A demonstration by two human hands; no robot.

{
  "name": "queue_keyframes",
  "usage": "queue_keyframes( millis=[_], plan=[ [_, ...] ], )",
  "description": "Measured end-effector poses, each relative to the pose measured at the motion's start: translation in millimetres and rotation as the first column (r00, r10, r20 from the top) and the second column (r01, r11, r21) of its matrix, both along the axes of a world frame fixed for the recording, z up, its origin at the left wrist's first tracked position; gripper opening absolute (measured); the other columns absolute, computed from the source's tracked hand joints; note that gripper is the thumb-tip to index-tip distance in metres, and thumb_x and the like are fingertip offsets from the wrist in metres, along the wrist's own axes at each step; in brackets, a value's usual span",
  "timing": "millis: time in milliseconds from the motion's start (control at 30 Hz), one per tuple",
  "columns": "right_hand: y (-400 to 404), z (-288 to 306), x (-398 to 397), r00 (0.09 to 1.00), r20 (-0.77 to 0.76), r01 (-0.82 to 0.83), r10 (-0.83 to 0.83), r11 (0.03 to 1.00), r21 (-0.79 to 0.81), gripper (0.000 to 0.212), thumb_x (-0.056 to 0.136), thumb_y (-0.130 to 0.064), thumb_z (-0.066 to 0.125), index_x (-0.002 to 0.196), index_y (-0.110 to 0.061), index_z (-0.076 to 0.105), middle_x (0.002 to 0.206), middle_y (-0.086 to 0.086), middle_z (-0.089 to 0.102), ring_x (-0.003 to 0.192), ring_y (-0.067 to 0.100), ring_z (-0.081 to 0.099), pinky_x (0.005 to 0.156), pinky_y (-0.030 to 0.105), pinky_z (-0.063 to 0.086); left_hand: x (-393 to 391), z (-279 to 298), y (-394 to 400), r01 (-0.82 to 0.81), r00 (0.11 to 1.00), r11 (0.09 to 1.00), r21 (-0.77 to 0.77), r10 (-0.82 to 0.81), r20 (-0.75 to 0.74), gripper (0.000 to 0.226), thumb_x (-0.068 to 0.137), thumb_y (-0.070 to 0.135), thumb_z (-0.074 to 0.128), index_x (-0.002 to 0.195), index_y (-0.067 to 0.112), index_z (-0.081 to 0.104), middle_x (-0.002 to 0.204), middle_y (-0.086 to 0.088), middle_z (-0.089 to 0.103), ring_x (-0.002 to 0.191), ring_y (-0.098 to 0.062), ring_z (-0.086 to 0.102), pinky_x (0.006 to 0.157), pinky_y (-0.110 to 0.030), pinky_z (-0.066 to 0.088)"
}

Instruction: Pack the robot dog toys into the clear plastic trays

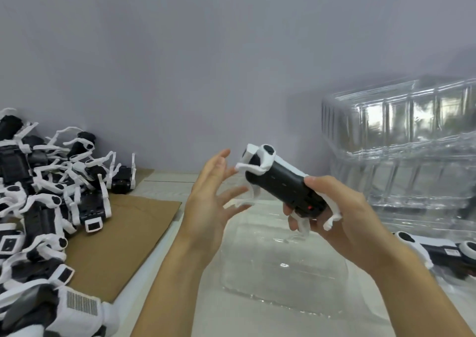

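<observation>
Right hand [342, 207] grips the black-and-white plastic robot dog toy [280, 182] above the clear plastic tray [283, 272], probably folding legs; left hand [213, 195] spread.

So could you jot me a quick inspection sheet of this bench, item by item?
Surface: pale table, part covered by brown cardboard.
Job's things: robot dog toy held above clear tray; toy pile at left; stacked trays at right.
Clutter: another toy lying at right.
Hands: right hand grips the toy; left hand, fingers spread, beside its leg.
Cables: nothing seen.
Surroundings: plain grey wall.
</observation>
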State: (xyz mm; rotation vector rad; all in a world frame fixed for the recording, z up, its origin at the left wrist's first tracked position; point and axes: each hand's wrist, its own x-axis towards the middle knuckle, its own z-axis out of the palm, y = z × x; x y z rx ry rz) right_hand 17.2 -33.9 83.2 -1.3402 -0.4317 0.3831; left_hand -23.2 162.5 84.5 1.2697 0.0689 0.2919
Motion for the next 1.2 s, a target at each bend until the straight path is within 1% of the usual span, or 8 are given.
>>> queue_keyframes(
  millis=[200, 333, 400, 600, 733, 867, 1067, 1200],
  plan=[
    [-1.6, 2.1, -2.1, 0.99, 0.101, -0.079, 0.098, 0.981, -0.178, 0.032, 0.083, -0.037, 0.057, 0.108, -0.025, 0.072, 0.089, 0.01, 0.071, 0.077, 0.025, 0.067, 0.078, 0.043, 0.05, 2.4, -1.4, -1.6, 0.074, 0.992, 0.997, -0.007, -0.073, 0.105, 0.037, 0.086, 0.032, 0.057, 0.112, 0.008, 0.067, 0.103, -0.012, 0.07, 0.089, -0.024, 0.069, 0.071, -0.033, 0.058],
    [-0.4, 6.7, -5.3, 0.913, 0.408, 0.178, 0.004, 0.895, -0.408, 0.026, 0.083, -0.033, 0.075, 0.105, -0.045, 0.067, 0.092, -0.017, 0.071, 0.083, 0.0, 0.066, 0.063, 0.012, 0.048, 5.6, -6.6, -1.9, -0.035, 0.988, 0.999, 0.03, 0.03, 0.153, 0.027, 0.084, 0.03, 0.058, 0.104, 0.017, 0.072, 0.098, -0.01, 0.072, 0.088, -0.026, 0.069, 0.074, -0.042, 0.06],
    [4.2, 7.7, -5.2, 0.846, 0.524, 0.344, -0.093, 0.848, -0.404, 0.032, 0.081, -0.025, 0.079, 0.102, -0.046, 0.067, 0.089, -0.021, 0.069, 0.083, -0.004, 0.063, 0.06, 0.005, 0.043, 6.1, -8.2, -3.3, -0.064, 0.983, 0.995, 0.082, 0.049, 0.175, 0.025, 0.083, 0.03, 0.06, 0.104, 0.023, 0.073, 0.1, -0.01, 0.072, 0.09, -0.029, 0.067, 0.076, -0.045, 0.059],
    [8.3, 4.7, -3.3, 0.777, 0.605, 0.456, -0.172, 0.817, -0.353, 0.039, 0.078, -0.015, 0.08, 0.095, -0.048, 0.067, 0.089, -0.011, 0.07, 0.082, 0.011, 0.062, 0.075, 0.015, 0.049, 7.3, -10.6, -1.7, -0.026, 0.979, 0.987, 0.158, -0.006, 0.202, 0.023, 0.083, 0.033, 0.064, 0.103, 0.032, 0.076, 0.101, 0.0, 0.075, 0.09, -0.016, 0.07, 0.072, -0.024, 0.055],
    [-2.6, 4.7, -0.4, 0.765, 0.617, 0.518, -0.184, 0.745, -0.42, 0.037, 0.08, -0.016, 0.079, 0.094, -0.046, 0.064, 0.085, -0.013, 0.066, 0.08, 0.003, 0.059, 0.066, 0.007, 0.045, 8.7, -22.4, 12.3, -0.071, 0.992, 0.949, 0.307, 0.036, 0.118, 0.035, 0.084, 0.045, 0.069, 0.116, 0.032, 0.068, 0.114, 0.01, 0.072, 0.111, -0.005, 0.065, 0.091, -0.028, 0.052],
    [-11.0, 5.8, 2.0, 0.77, 0.6, 0.565, -0.216, 0.667, -0.485, 0.025, 0.081, -0.026, 0.077, 0.093, -0.044, 0.064, 0.089, -0.018, 0.068, 0.077, -0.007, 0.059, 0.055, 0.005, 0.042, 15.2, -51.2, 22.4, -0.063, 0.991, 0.913, 0.404, 0.105, -0.082, 0.024, 0.093, 0.024, 0.065, 0.113, 0.037, 0.067, 0.113, 0.018, 0.069, 0.104, 0.01, 0.061, 0.097, -0.027, 0.046],
    [-1.6, 0.3, 1.2, 0.811, 0.544, 0.523, -0.215, 0.683, -0.51, 0.018, 0.078, -0.034, 0.076, 0.093, -0.037, 0.066, 0.084, -0.018, 0.068, 0.073, -0.005, 0.062, 0.049, 0.011, 0.042, 21.9, -71.5, 17.2, 0.181, 0.951, 0.894, 0.409, -0.054, -0.303, 0.039, 0.094, 0.017, 0.061, 0.112, 0.052, 0.063, 0.125, 0.017, 0.062, 0.124, -0.005, 0.052, 0.105, -0.033, 0.042],
    [9.0, -7.0, -1.0, 0.825, 0.555, 0.477, -0.106, 0.657, -0.584, 0.021, 0.079, -0.027, 0.078, 0.087, -0.039, 0.063, 0.088, -0.018, 0.063, 0.08, 0.001, 0.058, 0.062, 0.015, 0.044, 24.7, -72.8, 15.9, 0.186, 0.95, 0.9, 0.394, -0.063, -0.305, 0.035, 0.089, 0.015, 0.059, 0.112, 0.04, 0.068, 0.116, 0.011, 0.067, 0.111, -0.012, 0.06, 0.096, -0.03, 0.045]
  ],
)
